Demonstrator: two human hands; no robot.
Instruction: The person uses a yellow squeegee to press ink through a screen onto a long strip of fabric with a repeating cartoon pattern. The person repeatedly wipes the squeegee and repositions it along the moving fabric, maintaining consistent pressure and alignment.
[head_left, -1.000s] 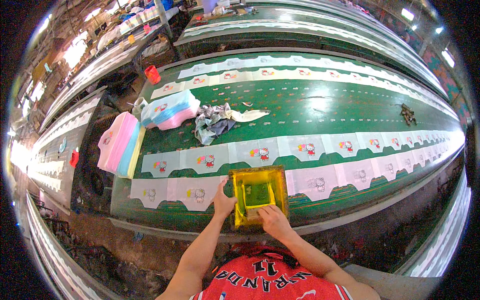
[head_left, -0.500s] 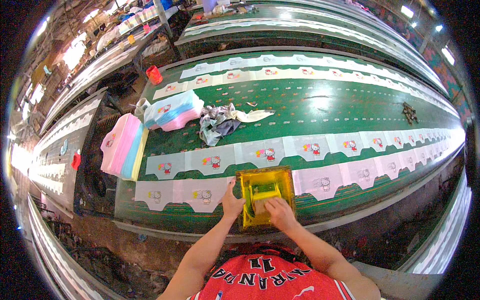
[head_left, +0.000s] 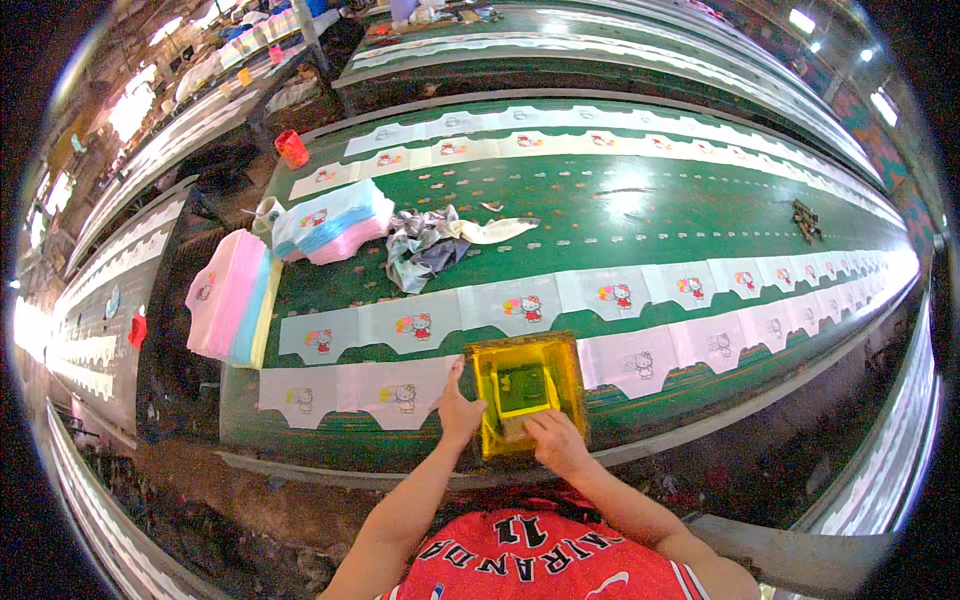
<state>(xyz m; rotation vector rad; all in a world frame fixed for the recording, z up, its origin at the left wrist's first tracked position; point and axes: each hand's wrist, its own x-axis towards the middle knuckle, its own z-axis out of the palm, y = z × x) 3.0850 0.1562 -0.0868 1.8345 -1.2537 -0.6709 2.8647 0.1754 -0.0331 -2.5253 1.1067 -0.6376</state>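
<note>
A yellow screen-printing frame [head_left: 525, 362] lies over the front row of pale pink fabric pieces [head_left: 630, 365] with printed cartoon figures on the green table [head_left: 560, 250]. My left hand [head_left: 458, 408] grips the frame's left edge. My right hand [head_left: 558, 440] is closed on a squeegee [head_left: 522, 424] inside the frame, at its near part. Just behind runs a row of pale blue printed pieces [head_left: 415, 325]. Whatever lies directly beneath the frame is mostly hidden.
Stacks of pink, blue and yellow pieces [head_left: 225, 295] and blue-pink pieces [head_left: 330, 220] lie left, beside crumpled rags [head_left: 420, 255] and a white roll [head_left: 268, 215]. A red container [head_left: 291, 148] stands behind, a dark clump [head_left: 806, 220] lies right. Other long tables [head_left: 120, 300] flank this one.
Half a second ago the squeegee was farther up inside the frame; my right hand has since drawn it back toward me. The scene has also shifted slightly in view.
</note>
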